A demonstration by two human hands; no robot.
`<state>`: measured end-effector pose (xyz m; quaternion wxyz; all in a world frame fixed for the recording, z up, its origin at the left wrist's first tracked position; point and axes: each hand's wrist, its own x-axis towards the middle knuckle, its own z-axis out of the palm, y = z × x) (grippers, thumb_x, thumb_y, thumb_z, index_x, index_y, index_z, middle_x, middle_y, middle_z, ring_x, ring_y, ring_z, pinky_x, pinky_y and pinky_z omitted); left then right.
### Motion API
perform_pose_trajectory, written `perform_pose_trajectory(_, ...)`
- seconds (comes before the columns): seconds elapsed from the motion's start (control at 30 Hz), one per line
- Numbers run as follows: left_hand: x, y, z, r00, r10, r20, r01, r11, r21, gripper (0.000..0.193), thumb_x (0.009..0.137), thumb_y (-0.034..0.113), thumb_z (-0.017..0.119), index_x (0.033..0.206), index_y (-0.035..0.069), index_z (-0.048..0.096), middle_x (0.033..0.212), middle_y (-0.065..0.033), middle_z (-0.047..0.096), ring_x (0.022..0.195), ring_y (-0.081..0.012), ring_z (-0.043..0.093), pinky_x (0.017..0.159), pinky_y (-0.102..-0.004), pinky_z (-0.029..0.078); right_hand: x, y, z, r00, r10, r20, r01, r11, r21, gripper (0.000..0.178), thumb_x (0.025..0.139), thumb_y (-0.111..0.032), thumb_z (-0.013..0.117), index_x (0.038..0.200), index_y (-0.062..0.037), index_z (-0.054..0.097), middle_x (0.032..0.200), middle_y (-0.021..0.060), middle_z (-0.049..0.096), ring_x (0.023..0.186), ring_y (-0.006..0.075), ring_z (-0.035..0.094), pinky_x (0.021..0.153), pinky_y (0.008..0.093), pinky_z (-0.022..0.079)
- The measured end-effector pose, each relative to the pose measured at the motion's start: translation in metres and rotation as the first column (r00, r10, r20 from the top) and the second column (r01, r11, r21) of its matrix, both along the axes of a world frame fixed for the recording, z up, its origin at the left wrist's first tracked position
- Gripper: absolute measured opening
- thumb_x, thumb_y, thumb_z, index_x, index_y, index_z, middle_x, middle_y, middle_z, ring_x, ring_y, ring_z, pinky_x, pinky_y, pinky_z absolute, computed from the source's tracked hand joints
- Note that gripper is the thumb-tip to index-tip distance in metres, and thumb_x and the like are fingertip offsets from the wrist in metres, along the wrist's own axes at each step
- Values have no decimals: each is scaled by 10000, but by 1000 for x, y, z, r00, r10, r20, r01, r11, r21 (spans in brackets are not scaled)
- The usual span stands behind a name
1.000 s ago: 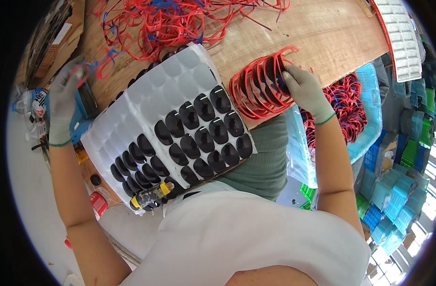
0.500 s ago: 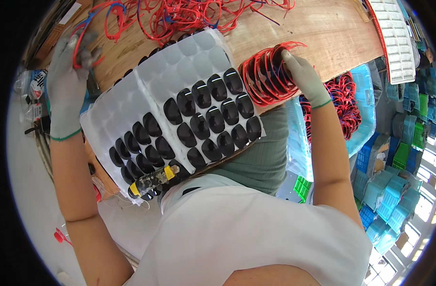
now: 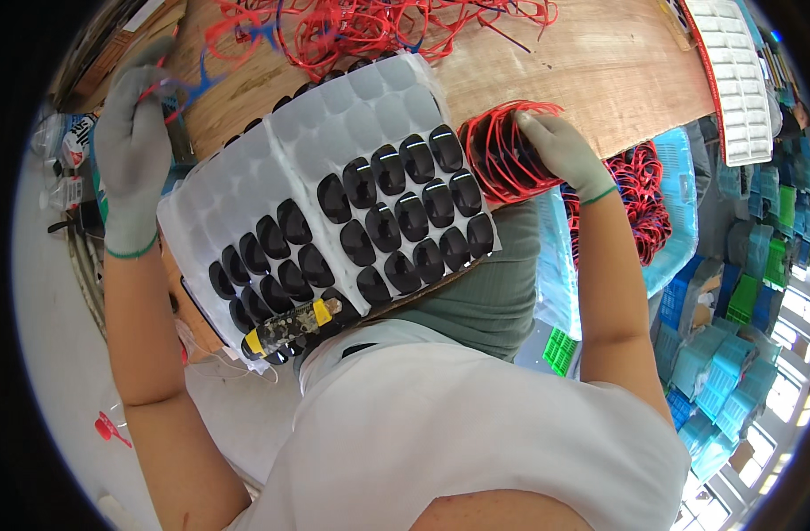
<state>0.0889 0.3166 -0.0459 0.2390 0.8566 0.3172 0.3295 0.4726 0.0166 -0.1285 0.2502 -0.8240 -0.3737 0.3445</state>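
Note:
My left hand (image 3: 138, 150), in a pale glove, is closed on the end of a red and blue glasses frame (image 3: 201, 81); both are smeared by motion. My gloved right hand (image 3: 560, 152) grips the right side of a stack of red glasses (image 3: 502, 155) with dark lenses, beside a white lens tray (image 3: 219, 190). Several dark lenses (image 3: 411, 215) sit in the tray's near rows, while its middle pockets hold none. Across the near edge lies a worn black tool with yellow bands (image 3: 290, 327), its working end not clear.
A tangled heap of red and blue frames (image 3: 361, 26) covers the far part of the wooden table (image 3: 591, 75). At the right stands a light blue crate (image 3: 682, 203) full of red frames. A white compartment tray (image 3: 732, 80) is farther right. My lap touches the tray's near side.
My left hand has turned, and the frame in it has swung rightward over the table. The stack under my right hand has shifted slightly right and down. The lens tray appears slightly right.

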Motion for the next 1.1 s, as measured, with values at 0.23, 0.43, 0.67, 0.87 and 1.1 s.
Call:
perform_pose_trajectory(0.23,11,-6,-6,841,366,398,-203,896,-395,156,976,48,513,1086,-48,567,1294,-203,591,1216,-289,570,1020,-435,481,-74,13,32,889,-88,450,-190,822,537,251,850,-178,726,988,30,708,880,190,695,820,348,686,760,421,541)
perform_pose_trajectory(0.43,58,9,2,541,689,483,233,429,-873,252,1008,172,451,1145,-36,491,1334,-250,571,1265,-434,539,1057,-626,432,-146,52,51,892,129,434,-391,703,594,144,782,-111,708,895,-23,697,814,149,628,799,343,624,726,437,505)
perform_pose_trajectory(0.67,60,26,1,450,667,594,461,395,-794,260,985,110,395,1196,-29,454,1321,-281,565,1288,-478,507,1077,-708,377,-204,93,59,812,292,506,-524,746,412,297,747,-212,734,984,-47,663,982,140,631,947,344,614,813,444,507)
perform_pose_trajectory(0.87,54,4,17,529,456,716,628,357,-691,204,935,158,466,1064,9,519,1150,-188,663,1080,-346,631,916,-586,531,-178,166,76,720,21,694,-535,654,536,505,694,-161,744,1161,-46,589,1087,181,638,1064,361,607,931,490,461)
perform_pose_trajectory(1.1,61,-21,37,356,530,769,690,407,-599,176,1011,154,408,1050,56,549,903,-104,654,766,-262,654,686,-439,558,-173,172,82,941,218,258,-331,747,577,201,754,-153,701,866,-27,592,663,153,625,657,350,652,608,424,521)
